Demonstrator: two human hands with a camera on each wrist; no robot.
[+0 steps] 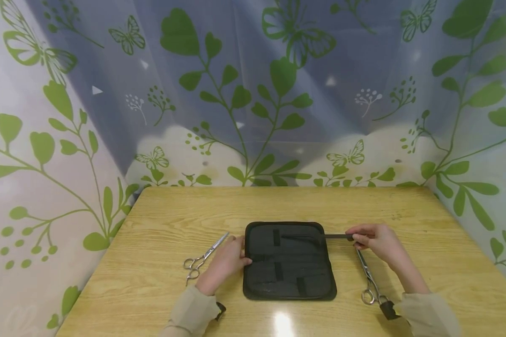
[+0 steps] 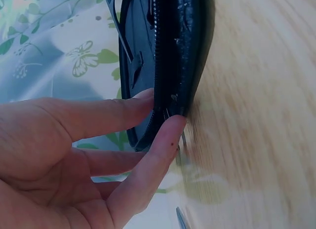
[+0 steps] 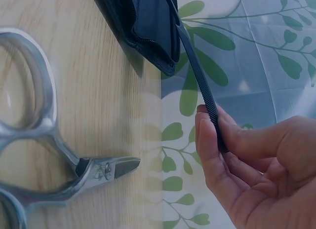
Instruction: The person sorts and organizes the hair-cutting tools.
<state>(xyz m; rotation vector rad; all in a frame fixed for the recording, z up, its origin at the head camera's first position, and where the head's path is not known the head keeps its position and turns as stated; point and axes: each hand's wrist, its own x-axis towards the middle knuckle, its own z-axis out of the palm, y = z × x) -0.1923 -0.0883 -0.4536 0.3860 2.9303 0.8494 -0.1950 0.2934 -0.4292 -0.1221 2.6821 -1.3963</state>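
Note:
A black zippered tool case (image 1: pixel 286 292) lies spread flat on the table, showing elastic loops on its inner side. My left hand (image 1: pixel 227 260) pinches its left edge between thumb and fingers; the left wrist view shows the thumb on the inner face and a finger beneath the zipper rim (image 2: pixel 157 56). Between thumb and fingertips, my right hand (image 1: pixel 375 241) holds one end of a slim black comb (image 1: pixel 337 236), finely ridged in the right wrist view. Its thin far end reaches over the case toward the upper loop (image 1: pixel 276 237).
Silver scissors (image 1: pixel 204 256) lie left of the case, beside my left hand. Another pair of scissors (image 1: pixel 368 276) lies to the right, below my right hand. Behind the wooden table (image 1: pixel 185 206) hangs a curtain (image 1: pixel 253 117) with green leaves and butterflies.

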